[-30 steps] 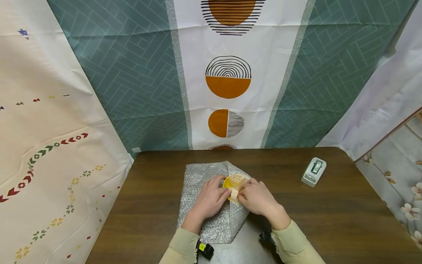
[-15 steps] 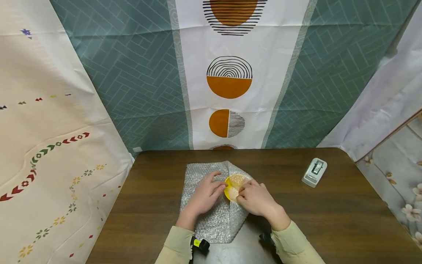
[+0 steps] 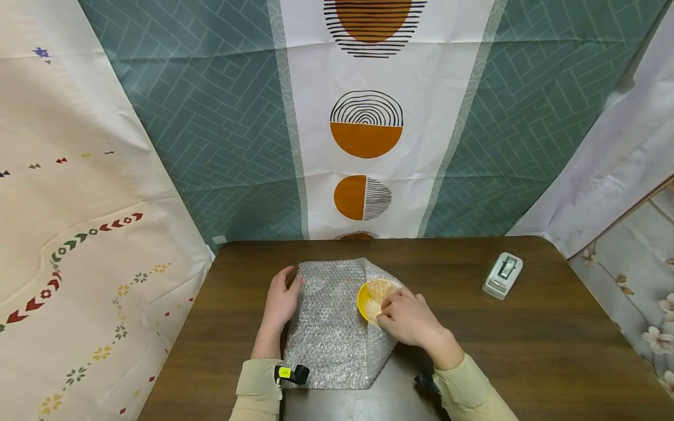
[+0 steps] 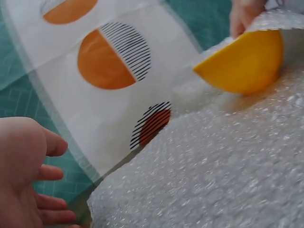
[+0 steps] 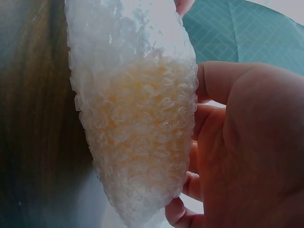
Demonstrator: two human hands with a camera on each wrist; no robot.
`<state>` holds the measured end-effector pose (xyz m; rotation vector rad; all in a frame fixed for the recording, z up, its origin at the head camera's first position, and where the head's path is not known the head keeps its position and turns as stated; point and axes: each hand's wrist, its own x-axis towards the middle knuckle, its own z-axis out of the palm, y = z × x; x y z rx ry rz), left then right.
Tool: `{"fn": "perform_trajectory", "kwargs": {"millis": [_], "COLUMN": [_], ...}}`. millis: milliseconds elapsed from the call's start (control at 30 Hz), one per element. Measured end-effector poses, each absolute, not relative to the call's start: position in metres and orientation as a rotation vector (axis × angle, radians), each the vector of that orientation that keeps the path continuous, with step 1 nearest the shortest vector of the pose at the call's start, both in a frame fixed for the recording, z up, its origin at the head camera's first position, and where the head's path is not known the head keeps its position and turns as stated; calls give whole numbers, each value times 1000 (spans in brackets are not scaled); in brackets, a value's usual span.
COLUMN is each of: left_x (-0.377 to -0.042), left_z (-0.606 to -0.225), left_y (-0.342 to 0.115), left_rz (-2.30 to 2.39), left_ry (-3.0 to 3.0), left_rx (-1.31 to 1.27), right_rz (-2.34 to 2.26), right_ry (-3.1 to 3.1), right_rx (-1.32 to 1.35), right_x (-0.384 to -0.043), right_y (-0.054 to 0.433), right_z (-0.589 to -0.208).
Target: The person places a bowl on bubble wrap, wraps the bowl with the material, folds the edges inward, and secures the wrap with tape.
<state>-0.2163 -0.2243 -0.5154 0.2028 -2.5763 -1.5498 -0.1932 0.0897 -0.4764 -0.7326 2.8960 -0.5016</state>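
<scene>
A yellow bowl (image 3: 363,300) lies on its side or tilted on a sheet of bubble wrap (image 3: 326,333), whose right part is folded up over it. My right hand (image 3: 413,318) pinches that folded bubble wrap at the bowl's rim. In the right wrist view, the bowl shows faintly yellow through the bubble wrap (image 5: 137,109), with my fingers along its edge. My left hand (image 3: 281,301) is beside the sheet's left edge, holding nothing. The left wrist view shows my left hand (image 4: 23,171) with fingers loosely spread, just off the bubble wrap (image 4: 199,166).
Everything lies on a brown wooden table (image 3: 237,263). A small white and grey device (image 3: 502,276) with a dark window sits at the back right. A patterned cloth (image 3: 363,140) hangs right behind the table, and a light cloth (image 3: 95,263) hangs on the left.
My left hand has let go of the bowl's left rim and moved left to the sheet's edge. My right hand stays at the bubble wrap by the bowl.
</scene>
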Motion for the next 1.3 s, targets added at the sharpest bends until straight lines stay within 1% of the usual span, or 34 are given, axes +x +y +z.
{"fn": "perform_trajectory", "kwargs": {"millis": [100,267,767,967,1300], "left_x": [-217,-220,-221,-221,-222], "left_z": [-517,-521,-525,-523,-520], "left_y": [-227,-226,-224,-222,-213], "left_rz": [-1706,-1891,-1987,-1878,-1874], "left_ry": [-2520,-2446,-2405,-2525,-2477], "left_rx": [296,343,488,445,246], "right_rz": [-517,-535,-532,-531,-541], "right_ry": [2886,2874,2876,2889,2888], "right_rx": [-735,-746,-775,-792,-800], "right_x": [-194,-195,-202,-205,-202], "right_y": [91,92,94,94,95], "right_z": [-477,-478,-481,-483,-483]}}
